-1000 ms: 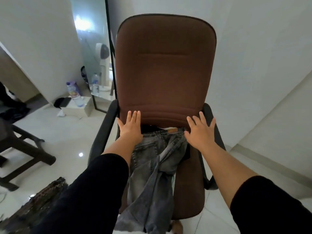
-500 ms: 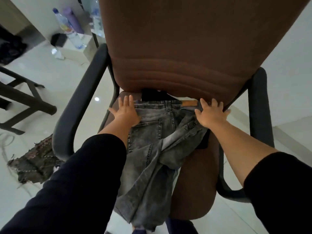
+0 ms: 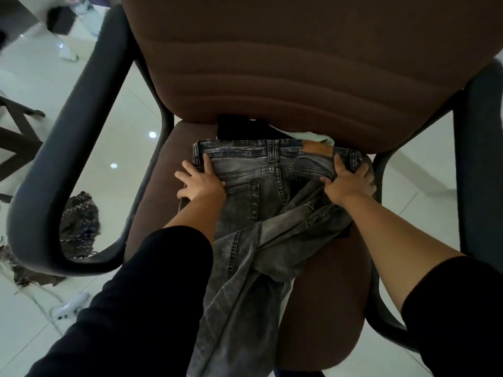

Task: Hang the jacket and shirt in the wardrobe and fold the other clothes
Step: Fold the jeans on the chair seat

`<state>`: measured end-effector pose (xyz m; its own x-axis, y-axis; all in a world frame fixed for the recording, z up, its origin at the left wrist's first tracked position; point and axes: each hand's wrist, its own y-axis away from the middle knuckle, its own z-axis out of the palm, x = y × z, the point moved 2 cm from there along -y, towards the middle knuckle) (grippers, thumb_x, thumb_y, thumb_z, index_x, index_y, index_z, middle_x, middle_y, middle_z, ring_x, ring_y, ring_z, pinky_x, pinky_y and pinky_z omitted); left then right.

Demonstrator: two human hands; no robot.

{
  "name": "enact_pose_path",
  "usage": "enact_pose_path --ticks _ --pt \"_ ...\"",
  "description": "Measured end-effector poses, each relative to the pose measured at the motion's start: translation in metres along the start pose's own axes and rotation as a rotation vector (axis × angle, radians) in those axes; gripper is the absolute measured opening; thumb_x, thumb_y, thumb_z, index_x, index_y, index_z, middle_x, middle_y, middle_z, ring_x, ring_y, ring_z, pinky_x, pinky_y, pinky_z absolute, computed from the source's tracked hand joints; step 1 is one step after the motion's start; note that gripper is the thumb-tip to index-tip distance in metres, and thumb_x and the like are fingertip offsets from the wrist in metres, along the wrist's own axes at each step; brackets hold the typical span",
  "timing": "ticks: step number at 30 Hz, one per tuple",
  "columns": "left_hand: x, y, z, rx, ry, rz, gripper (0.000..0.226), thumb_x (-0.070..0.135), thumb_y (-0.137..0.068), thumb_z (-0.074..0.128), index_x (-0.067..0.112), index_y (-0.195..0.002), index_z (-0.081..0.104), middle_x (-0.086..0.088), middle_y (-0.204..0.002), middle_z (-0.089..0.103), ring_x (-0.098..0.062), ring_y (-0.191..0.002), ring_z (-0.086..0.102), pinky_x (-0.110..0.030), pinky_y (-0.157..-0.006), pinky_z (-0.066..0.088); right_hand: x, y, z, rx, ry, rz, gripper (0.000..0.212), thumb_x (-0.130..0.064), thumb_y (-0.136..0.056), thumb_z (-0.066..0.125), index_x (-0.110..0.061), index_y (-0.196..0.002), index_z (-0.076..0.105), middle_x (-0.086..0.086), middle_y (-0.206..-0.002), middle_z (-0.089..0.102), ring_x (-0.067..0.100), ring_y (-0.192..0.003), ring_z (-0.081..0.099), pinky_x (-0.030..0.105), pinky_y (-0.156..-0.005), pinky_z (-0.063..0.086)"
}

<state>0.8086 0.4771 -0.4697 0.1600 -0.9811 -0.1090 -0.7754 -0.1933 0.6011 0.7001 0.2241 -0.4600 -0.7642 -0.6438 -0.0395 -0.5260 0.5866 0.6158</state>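
Note:
Grey washed jeans (image 3: 253, 213) lie on the seat of a brown office chair (image 3: 313, 77), waistband toward the backrest, legs twisted and hanging over the front edge. My left hand (image 3: 200, 182) pinches the waistband's left end, thumb on the denim. My right hand (image 3: 349, 182) grips the waistband's right end with fingers curled around it. Behind the jeans, a black garment (image 3: 239, 130) and a pale one (image 3: 313, 136) are wedged against the backrest, mostly hidden.
Black armrests (image 3: 68, 148) flank the seat on both sides. On the white tiled floor at left lie a dark patterned cloth (image 3: 79, 224) and a white power strip (image 3: 70, 308). A dark wooden furniture leg (image 3: 16, 123) stands at far left.
The view has dropped closer to the seat. Both hands went from lying flat near the backrest to gripping the two ends of the jeans' waistband.

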Motion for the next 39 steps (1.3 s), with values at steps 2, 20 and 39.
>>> enact_pose_path --ticks 2,20,39 --pt "-0.003 0.000 -0.001 0.041 0.008 0.020 0.080 0.045 -0.092 0.053 0.039 -0.149 -0.003 -0.016 -0.149 0.013 -0.037 -0.132 0.026 -0.050 -0.097 0.035 0.001 -0.003 -0.002 0.063 0.001 0.020 0.071 -0.062 -0.087 0.048 -0.048 -0.146 0.010 0.022 -0.154 0.009 0.042 -0.137 0.018 0.048 -0.111 0.022" --pt "-0.088 0.141 -0.116 0.328 0.488 0.490 0.055 0.017 -0.097 0.045 0.041 -0.144 0.031 -0.003 -0.133 0.056 -0.028 -0.115 0.055 -0.032 -0.089 0.045 -0.002 0.205 -0.115 0.603 -0.515 -0.175 0.046 -0.002 -0.093 0.044 -0.016 -0.137 0.049 0.015 -0.131 0.047 0.034 -0.113 0.051 0.034 -0.093 0.042" --pt "-0.233 0.507 -0.293 0.886 0.763 0.937 0.057 0.018 -0.094 0.049 0.047 -0.140 0.034 -0.008 -0.130 0.058 -0.031 -0.113 0.056 -0.037 -0.094 0.045 0.135 0.607 -0.234 1.159 -0.712 -0.314 0.046 -0.009 -0.095 0.040 -0.026 -0.136 0.050 0.011 -0.122 0.057 0.027 -0.112 0.052 0.022 -0.088 0.035"
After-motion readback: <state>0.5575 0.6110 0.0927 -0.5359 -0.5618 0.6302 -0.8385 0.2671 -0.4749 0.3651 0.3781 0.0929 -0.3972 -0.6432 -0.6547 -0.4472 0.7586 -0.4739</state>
